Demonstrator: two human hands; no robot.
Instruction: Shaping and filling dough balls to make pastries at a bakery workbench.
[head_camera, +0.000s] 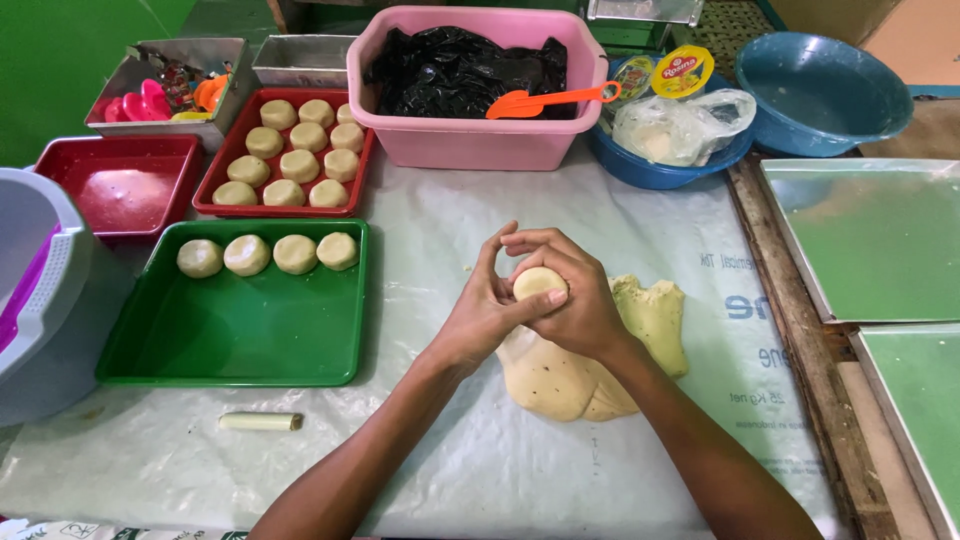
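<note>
— Cupping something soft?
— Yes: left hand (483, 318) and right hand (575, 300) press together around a smooth round dough ball (540, 283), above the lumpy dough slab (585, 360) at six o'clock.

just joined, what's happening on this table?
A person's left hand and right hand cup a small dough ball above a big dough slab. Four shaped pieces sit in the green tray; the red tray behind holds more. The pink tub with an orange scoop stands behind.
</note>
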